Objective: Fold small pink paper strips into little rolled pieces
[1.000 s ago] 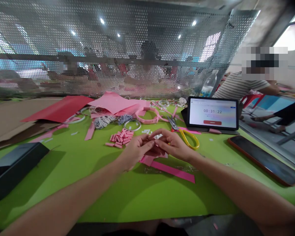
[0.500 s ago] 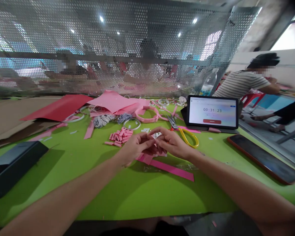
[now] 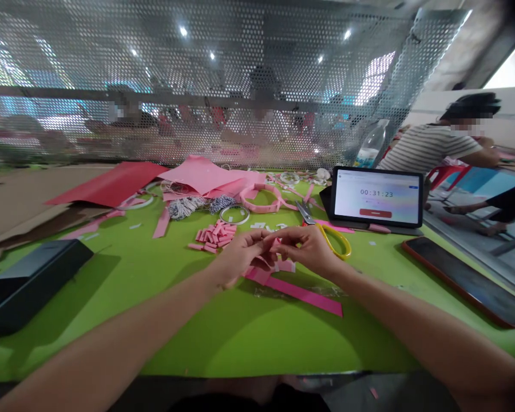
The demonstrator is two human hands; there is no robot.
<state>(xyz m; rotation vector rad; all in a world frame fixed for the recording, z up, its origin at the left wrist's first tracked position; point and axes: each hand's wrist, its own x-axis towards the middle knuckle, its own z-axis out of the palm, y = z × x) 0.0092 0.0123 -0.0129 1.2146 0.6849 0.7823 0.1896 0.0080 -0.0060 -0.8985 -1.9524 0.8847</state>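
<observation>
head view: left fingers [image 3: 256,248] and right fingers [image 3: 289,251] pinch pink piece [image 3: 276,243], tablet [image 3: 376,197] reading 00:31:23.

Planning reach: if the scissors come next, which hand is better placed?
Likely right: the right hand is just beside the yellow scissors handle; the left hand is farther away, nearer the pink rolls.

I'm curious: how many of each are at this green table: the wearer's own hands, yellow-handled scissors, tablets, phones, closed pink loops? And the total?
Hands: 2 (left hand, right hand)
Scissors: 1 pair
Tablet: 1
Phone: 1
Pink loop: 1
Total: 6
</observation>
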